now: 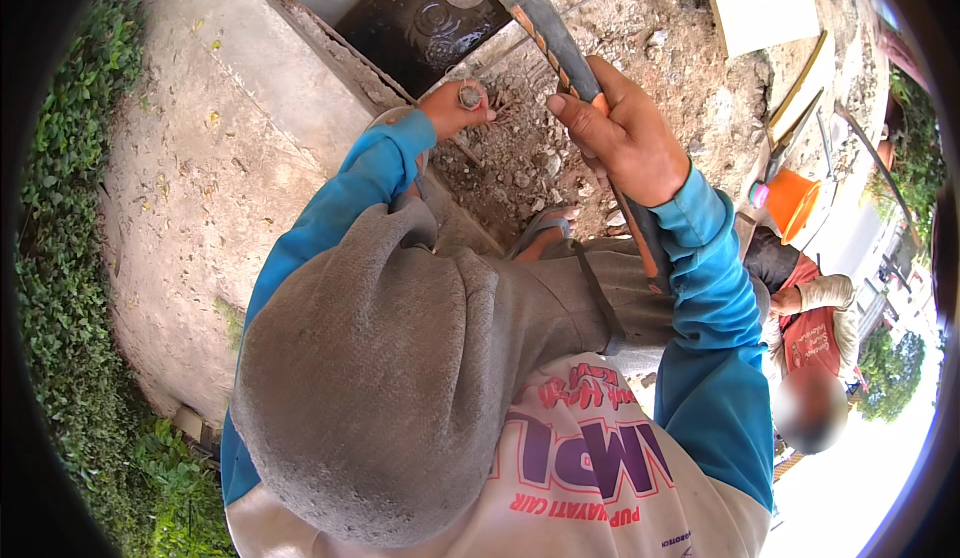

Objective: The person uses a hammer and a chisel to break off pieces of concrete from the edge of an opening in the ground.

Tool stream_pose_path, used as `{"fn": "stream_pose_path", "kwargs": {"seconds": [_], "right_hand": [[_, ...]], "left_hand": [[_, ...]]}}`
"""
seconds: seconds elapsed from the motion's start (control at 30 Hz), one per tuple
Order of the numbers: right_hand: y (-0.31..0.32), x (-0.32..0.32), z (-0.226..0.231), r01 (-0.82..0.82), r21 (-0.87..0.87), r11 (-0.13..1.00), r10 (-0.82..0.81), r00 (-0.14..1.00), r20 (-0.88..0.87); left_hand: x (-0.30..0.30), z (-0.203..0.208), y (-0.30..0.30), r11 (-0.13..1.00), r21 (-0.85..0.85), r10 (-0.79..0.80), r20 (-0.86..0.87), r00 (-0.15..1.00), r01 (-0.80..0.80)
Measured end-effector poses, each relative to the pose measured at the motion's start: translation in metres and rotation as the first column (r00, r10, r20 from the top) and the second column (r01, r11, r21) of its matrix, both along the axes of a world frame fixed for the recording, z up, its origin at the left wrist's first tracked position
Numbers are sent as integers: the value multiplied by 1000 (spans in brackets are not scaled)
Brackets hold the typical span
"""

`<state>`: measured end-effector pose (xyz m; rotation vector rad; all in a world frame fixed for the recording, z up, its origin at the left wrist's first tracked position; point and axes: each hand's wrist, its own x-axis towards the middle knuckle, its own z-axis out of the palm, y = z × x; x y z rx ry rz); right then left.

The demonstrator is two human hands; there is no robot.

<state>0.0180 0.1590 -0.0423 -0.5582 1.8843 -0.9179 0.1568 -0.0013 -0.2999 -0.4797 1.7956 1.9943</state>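
Observation:
My right hand (635, 138) is wrapped round the black and orange handle of a hammer (545, 30). Its heavy metal head is raised at the top of the view, partly cut off by the picture's edge. To the left and lower, my left hand (447, 111) is closed round a metal bar (469, 96), seen nearly end-on with its round top showing. The bar's lower end is hidden. The hammer head is apart from the bar. Broken rubble (530, 153) lies just right of my left hand, and my sandalled foot (548, 230) stands beside it.
A pit of dark water (415, 13) lies beyond my left hand, edged by a concrete slab (240, 78). At the right are a pale board (765, 3), an orange bucket (797, 206) and a person (808, 328) in red. Green plants (60, 208) line the left.

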Motion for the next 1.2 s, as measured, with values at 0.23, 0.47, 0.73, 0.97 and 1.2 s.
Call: {"fn": "stream_pose_path", "kwargs": {"seconds": [0.23, 0.47, 0.73, 0.97, 1.2], "right_hand": [[-11, 14, 19, -43, -86, 995, 33, 993, -110], [28, 40, -83, -185, 144, 972, 204, 971, -125], [9, 13, -20, 0, 100, 995, -13, 992, 129], [4, -15, 1, 155, -57, 986, -149, 984, 97], [35, -3, -36, 270, 92, 959, -285, 918, 276]], "left_hand": [[6, -19, 1, 999, -10, 51, 19, 999, -51], [5, -59, 11, 991, 1, 136, 153, 979, -137], [5, -43, 8, 991, -60, 129, 108, 986, -123], [11, -16, 6, 964, 114, 239, 35, 970, -241], [11, 17, -4, 928, 262, 281, -27, 959, -265]]}}
